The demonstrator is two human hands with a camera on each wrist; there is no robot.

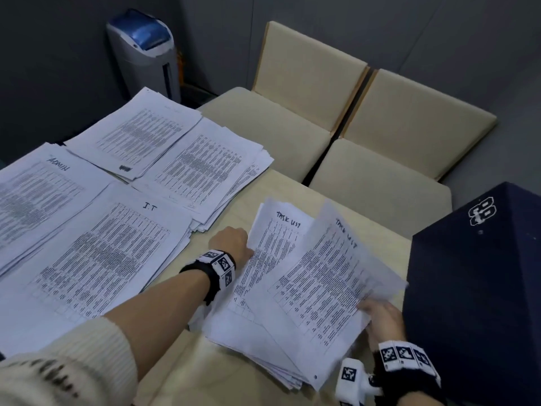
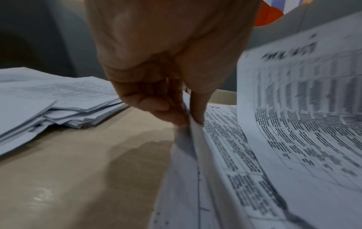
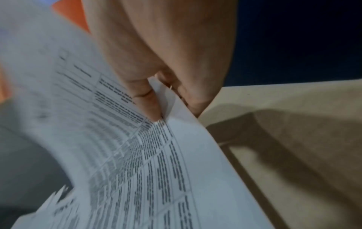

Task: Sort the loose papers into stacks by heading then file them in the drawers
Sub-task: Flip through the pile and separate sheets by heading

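Note:
A stack of papers headed "TASK LIST" lies on the beige table near its front right. My left hand pinches the stack's left edge between thumb and fingers. My right hand pinches the right edge of the top sheet, which is lifted and curved above the stack. Further left lie sorted stacks: one headed "I.T", one headed "ADMIN", and two more behind them.
A dark navy box stands right beside my right hand on the table. Cream chairs sit beyond the table's far edge. A grey and blue bin stands by the wall.

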